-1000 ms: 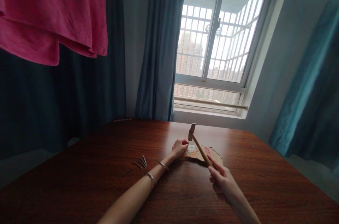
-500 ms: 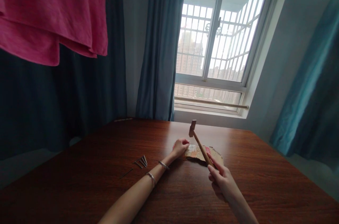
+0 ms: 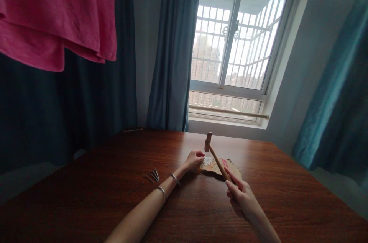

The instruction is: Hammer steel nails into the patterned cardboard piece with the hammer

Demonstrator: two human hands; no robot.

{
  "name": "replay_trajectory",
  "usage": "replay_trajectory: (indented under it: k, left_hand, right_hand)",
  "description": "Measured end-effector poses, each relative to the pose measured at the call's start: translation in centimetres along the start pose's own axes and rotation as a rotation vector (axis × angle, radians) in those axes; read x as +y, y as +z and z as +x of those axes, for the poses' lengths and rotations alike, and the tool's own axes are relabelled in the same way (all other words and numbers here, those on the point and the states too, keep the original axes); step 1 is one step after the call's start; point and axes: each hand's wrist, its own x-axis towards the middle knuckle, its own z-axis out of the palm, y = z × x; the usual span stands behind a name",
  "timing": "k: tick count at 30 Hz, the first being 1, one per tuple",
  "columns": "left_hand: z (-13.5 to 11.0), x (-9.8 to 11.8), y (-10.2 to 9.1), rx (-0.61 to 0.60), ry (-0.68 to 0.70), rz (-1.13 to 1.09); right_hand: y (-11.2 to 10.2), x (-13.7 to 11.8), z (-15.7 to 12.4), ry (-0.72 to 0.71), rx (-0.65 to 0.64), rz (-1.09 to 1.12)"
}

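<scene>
My right hand [image 3: 240, 193] is wrapped round the wooden handle of a small hammer [image 3: 217, 160]. The hammer tilts up and to the left, its head above the table near my left hand. My left hand [image 3: 195, 159] is closed in a pinch at the left end of a torn piece of cardboard [image 3: 209, 165] with coloured print. What sits between its fingertips is too small to make out. Several nails [image 3: 152, 175] lie on the table to the left of my left forearm, and one thin dark nail [image 3: 137, 188] lies apart from them.
The brown wooden table [image 3: 115, 204] reaches back to a barred window [image 3: 227, 55]. Blue curtains [image 3: 174, 63] hang at the left and right. A pink cloth [image 3: 63, 17] hangs at the upper left, above the table.
The hammer head has dropped very slightly toward the cardboard. My left hand stays pinched at the cardboard's left end, and the nails lie as before.
</scene>
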Motion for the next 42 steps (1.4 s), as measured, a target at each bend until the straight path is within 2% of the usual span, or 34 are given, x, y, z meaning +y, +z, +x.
replay_trajectory:
  k: [3, 13, 18, 24, 33, 42]
  left_hand:
    - [0.2, -0.5, 0.0, 0.003, -0.001, 0.001]
    - [0.2, -0.3, 0.2, 0.021, 0.000, 0.029]
    - [0.2, -0.6, 0.3, 0.044, 0.020, 0.039]
    - [0.4, -0.9, 0.4, 0.056, 0.006, 0.073]
    - [0.1, -0.1, 0.4, 0.070, -0.053, 0.074]
    - [0.0, -0.2, 0.4, 0.069, -0.016, 0.053]
  right_hand:
    - [-0.1, 0.3, 0.3, -0.013, -0.042, 0.000]
    - [0.5, 0.2, -0.2, 0.021, -0.077, 0.015]
    - [0.5, -0.1, -0.2, -0.017, -0.064, 0.037]
    - [0.0, -0.7, -0.2, 0.044, -0.088, -0.007]
    - [0.1, -0.7, -0.4, 0.040, -0.085, 0.035]
    - [0.0, -0.6, -0.1, 0.042, -0.109, 0.050]
